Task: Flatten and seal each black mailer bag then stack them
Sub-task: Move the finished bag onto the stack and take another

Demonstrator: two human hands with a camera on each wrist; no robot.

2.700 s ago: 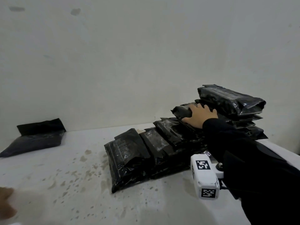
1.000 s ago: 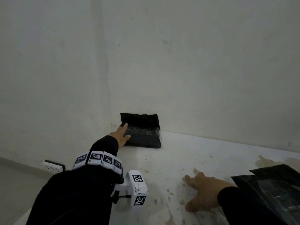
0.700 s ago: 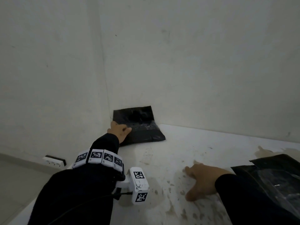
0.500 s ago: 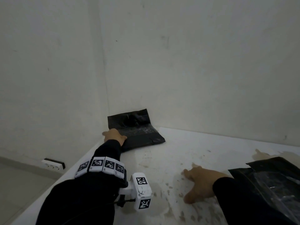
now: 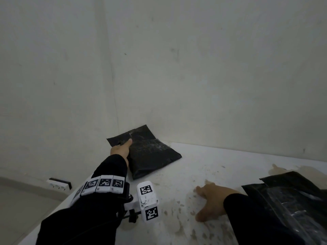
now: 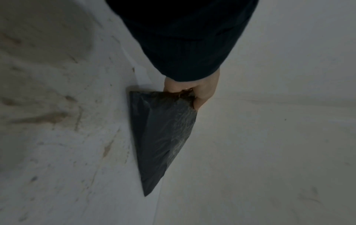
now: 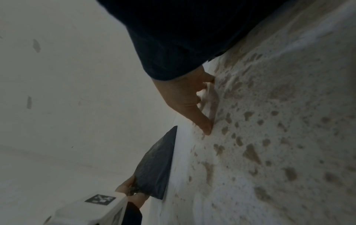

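Step in hand: fetching a single mailer bag [image 5: 150, 152] from the far left corner of the counter [image 5: 221, 167], judged from the reach and the hold.
Mailer bag, place: it lies in that corner where the two walls meet, its open flap end raised against the wall, its filled body on the counter top.
Left hand [image 5: 121, 149]: its grip is closed on the bag's near-left edge by the flap, thumb on top and the other fingers tucked under, as the left wrist view shows.
Right hand [image 5: 210, 200]: spread flat on the stained counter near the front edge, fingers straight, holding nothing; it looks like a brace for the long reach.
Other bags: black mailer bags [image 5: 290, 200] lie at the right end of the counter, well apart from the corner bag; whether they are sealed I cannot tell.
Handling: the film looks thin, glossy and crinkled, so likely slippery and soft; the body is plump, so the contents seem soft and light, and may shift to the low end when lifted by one edge.
Where to hold: the flat flap margin gives a firm pinch; a hold on the filled body would likely slide.
Risk: dragging by the flap could crease the sealing strip or stretch the film.
Left to do: flatten, seal, stack.
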